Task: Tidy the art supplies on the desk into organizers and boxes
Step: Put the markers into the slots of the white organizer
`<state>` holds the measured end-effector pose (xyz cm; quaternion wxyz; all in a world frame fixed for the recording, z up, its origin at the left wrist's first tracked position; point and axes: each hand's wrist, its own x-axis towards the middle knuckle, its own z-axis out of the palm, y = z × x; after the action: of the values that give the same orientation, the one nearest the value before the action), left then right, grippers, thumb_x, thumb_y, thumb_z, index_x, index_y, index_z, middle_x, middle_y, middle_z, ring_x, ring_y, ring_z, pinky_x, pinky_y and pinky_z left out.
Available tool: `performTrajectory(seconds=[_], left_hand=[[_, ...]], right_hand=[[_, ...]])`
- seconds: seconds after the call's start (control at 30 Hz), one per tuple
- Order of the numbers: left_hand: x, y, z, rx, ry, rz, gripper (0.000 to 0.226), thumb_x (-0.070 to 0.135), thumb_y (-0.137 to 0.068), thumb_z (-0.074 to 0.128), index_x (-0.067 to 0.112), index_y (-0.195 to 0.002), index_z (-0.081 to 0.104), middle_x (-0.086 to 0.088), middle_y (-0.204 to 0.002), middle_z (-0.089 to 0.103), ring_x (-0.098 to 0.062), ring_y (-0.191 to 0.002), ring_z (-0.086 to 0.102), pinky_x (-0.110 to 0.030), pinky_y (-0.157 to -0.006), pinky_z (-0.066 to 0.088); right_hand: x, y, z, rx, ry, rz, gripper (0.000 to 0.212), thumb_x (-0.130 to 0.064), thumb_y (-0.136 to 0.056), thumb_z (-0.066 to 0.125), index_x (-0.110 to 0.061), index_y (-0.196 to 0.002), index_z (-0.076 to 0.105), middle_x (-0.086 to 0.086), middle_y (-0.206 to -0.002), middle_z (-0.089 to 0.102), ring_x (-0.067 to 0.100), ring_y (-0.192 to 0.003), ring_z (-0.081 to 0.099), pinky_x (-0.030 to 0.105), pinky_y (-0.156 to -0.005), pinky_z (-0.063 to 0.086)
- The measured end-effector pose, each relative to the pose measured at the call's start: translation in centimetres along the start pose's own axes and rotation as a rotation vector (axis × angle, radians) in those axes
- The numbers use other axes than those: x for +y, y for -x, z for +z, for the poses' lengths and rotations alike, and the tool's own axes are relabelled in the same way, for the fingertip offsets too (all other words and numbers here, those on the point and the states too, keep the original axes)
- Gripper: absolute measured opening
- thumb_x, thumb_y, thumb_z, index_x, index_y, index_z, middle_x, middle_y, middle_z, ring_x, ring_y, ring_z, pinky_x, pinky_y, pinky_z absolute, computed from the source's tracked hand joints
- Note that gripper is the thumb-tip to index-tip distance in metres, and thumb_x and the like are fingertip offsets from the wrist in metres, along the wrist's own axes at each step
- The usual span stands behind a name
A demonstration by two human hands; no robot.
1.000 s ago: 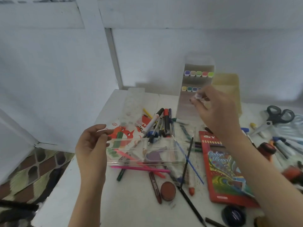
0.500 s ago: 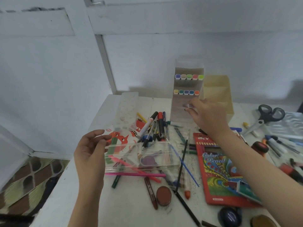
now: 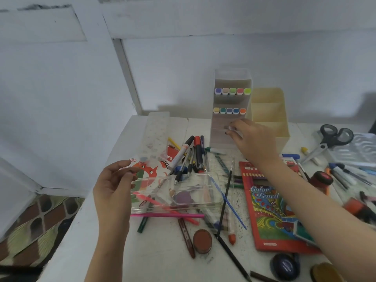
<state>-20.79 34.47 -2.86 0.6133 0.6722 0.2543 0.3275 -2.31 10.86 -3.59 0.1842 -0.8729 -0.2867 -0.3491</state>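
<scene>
My left hand [image 3: 114,186] grips the left end of a clear plastic case [image 3: 179,192] and holds it over a heap of pens and markers [image 3: 191,157]. My right hand [image 3: 252,143] reaches to the lower front of the clear tiered marker organizer [image 3: 232,102], its fingertips pinching a small pale marker end [image 3: 231,128]. Two rows of coloured marker caps fill the organizer's upper tiers. Pencils, crayons and a pink pen [image 3: 166,215] lie scattered under the case.
A cream box [image 3: 270,112] stands right of the organizer. A red Color Pencil box [image 3: 272,210] lies under my right forearm. Scissors [image 3: 329,141], a clear tray [image 3: 356,149], more pens, paint pots [image 3: 202,241] and a dark round tin [image 3: 284,266] crowd the right. The desk's left edge drops to a patterned floor.
My right hand has dropped from the organizer's second row to its lower front with the small marker. My left hand keeps the clear case still. The camera has tilted slightly.
</scene>
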Motion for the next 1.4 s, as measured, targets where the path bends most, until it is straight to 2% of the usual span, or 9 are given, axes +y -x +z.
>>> performTrajectory(seconds=[0.13, 0.27, 0.57, 0.73, 0.83, 0.93, 1.13, 1.27, 1.4], left_hand=[[0.1, 0.1, 0.6, -0.021, 0.014, 0.005, 0.034, -0.005, -0.089, 0.05, 0.026, -0.087, 0.063, 0.011, -0.075, 0.072, -0.003, -0.071, 0.067, -0.011, -0.059, 0.05], [0.1, 0.8, 2.6, -0.091, 0.031, 0.02, 0.03, -0.006, -0.087, 0.051, 0.022, -0.088, 0.063, 0.008, -0.075, 0.072, -0.003, -0.069, 0.065, -0.014, -0.065, 0.053], [0.6, 4.3, 10.1, -0.353, 0.091, 0.07, 0.029, -0.008, -0.087, 0.053, 0.019, -0.088, 0.064, 0.006, -0.075, 0.071, -0.002, -0.071, 0.065, -0.011, -0.065, 0.051], [0.9, 7.1, 14.1, -0.472, 0.093, 0.064, 0.026, -0.003, -0.089, 0.053, 0.021, -0.091, 0.062, 0.006, -0.081, 0.071, -0.002, -0.074, 0.065, -0.01, -0.062, 0.05], [1.2, 9.2, 17.1, -0.553, 0.143, 0.01, 0.027, -0.002, -0.091, 0.051, 0.023, -0.089, 0.062, 0.006, -0.079, 0.071, -0.001, -0.074, 0.065, -0.017, -0.056, 0.053], [1.5, 11.1, 19.5, -0.604, 0.141, 0.0, 0.035, -0.004, -0.09, 0.052, 0.028, -0.085, 0.064, 0.005, -0.078, 0.071, -0.004, -0.075, 0.066, -0.028, -0.065, 0.055], [1.8, 15.5, 24.1, -0.727, 0.125, 0.02, 0.031, -0.007, -0.087, 0.054, 0.022, -0.088, 0.065, 0.007, -0.082, 0.072, -0.006, -0.077, 0.067, -0.012, -0.066, 0.05], [1.8, 18.2, 26.3, -0.831, 0.006, 0.088, 0.033, -0.005, -0.087, 0.057, 0.027, -0.092, 0.064, 0.011, -0.087, 0.071, 0.001, -0.083, 0.065, -0.013, -0.071, 0.049], [1.6, 19.9, 27.5, -0.982, -0.405, 0.409, 0.035, 0.031, -0.084, 0.063, 0.044, -0.116, 0.055, 0.017, -0.128, 0.054, -0.008, -0.125, 0.045, -0.034, -0.106, 0.035]], right_hand=[[-0.3, 0.7, -0.7, 0.0, -0.012, -0.019, 0.022, -0.025, -0.088, 0.066, -0.005, -0.096, 0.071, 0.008, -0.092, 0.073, 0.022, -0.063, 0.066, 0.025, -0.049, 0.049], [-1.0, 2.4, -2.8, 0.064, -0.024, -0.03, 0.017, -0.019, -0.087, 0.067, -0.008, -0.099, 0.071, 0.005, -0.093, 0.072, 0.014, -0.064, 0.065, 0.01, -0.053, 0.035], [0.5, 7.9, -9.9, 0.016, -0.074, 0.151, 0.025, -0.023, -0.09, 0.051, -0.012, -0.094, 0.073, -0.002, -0.09, 0.072, 0.005, -0.064, 0.061, 0.017, -0.054, 0.049], [2.2, 11.5, -13.8, -0.038, -0.07, 0.29, 0.023, -0.024, -0.089, 0.052, -0.015, -0.094, 0.072, -0.007, -0.085, 0.07, -0.002, -0.058, 0.046, 0.01, -0.056, 0.038], [4.0, 14.6, -16.7, -0.056, -0.049, 0.416, 0.027, -0.029, -0.088, 0.049, -0.017, -0.094, 0.072, -0.01, -0.084, 0.068, -0.005, -0.061, 0.043, 0.007, -0.058, 0.035], [5.9, 17.2, -18.9, -0.099, -0.016, 0.515, 0.016, -0.02, -0.086, 0.06, -0.019, -0.095, 0.073, -0.011, -0.088, 0.07, -0.008, -0.062, 0.046, 0.011, -0.06, 0.044], [10.3, 19.8, -22.8, -0.142, 0.105, 0.666, 0.018, -0.014, -0.083, 0.067, -0.025, -0.096, 0.072, -0.013, -0.09, 0.067, 0.003, -0.052, 0.051, 0.013, -0.051, 0.04], [12.9, 21.7, -24.7, -0.122, 0.217, 0.734, 0.015, -0.018, -0.083, 0.067, -0.022, -0.096, 0.072, -0.009, -0.091, 0.07, 0.004, -0.073, 0.054, 0.007, -0.062, 0.031], [14.2, 24.0, -25.4, -0.303, 0.218, 0.82, 0.041, -0.043, -0.094, 0.046, -0.024, -0.129, 0.056, -0.006, -0.13, 0.057, 0.016, -0.122, 0.049, 0.032, -0.099, 0.036]])
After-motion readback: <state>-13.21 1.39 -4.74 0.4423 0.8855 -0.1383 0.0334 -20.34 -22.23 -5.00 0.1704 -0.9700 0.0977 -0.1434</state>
